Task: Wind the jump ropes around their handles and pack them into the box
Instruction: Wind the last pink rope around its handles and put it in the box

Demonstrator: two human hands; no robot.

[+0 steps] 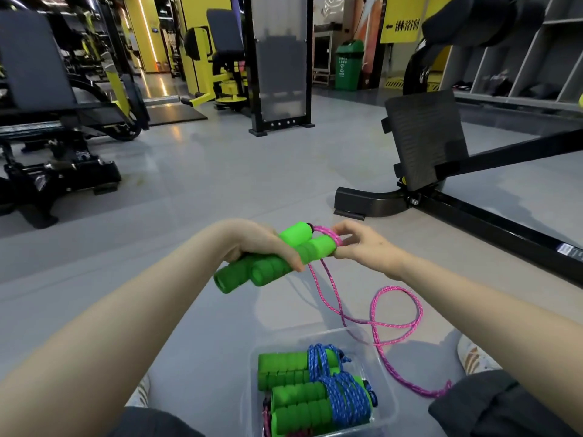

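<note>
Our left hand (268, 244) grips the 2 green handles (277, 263) side by side, fingers curled round their middles, with the handles tilted up toward the right. At their upper ends our right hand (362, 244) pinches the pink rope (394, 288) between thumb and fingertips, where a few turns already lie round the handles. From there the rope hangs down in 2 strands, crosses itself, makes 1 open loop on the grey floor (220, 184) and trails past the right side of the box (385, 386) toward our right knee (492, 405).

The clear box sits on the floor between our knees, below the hands. Inside lie 2 bundles (315, 402) of green handles wound with blue rope, one behind the other, and a bit of pink rope shows at the box's lower left edge; we cannot tell what it belongs to.

Ahead on the right stands a machine with a black footplate (422, 140). A green bin (348, 64) stands far back.
</note>
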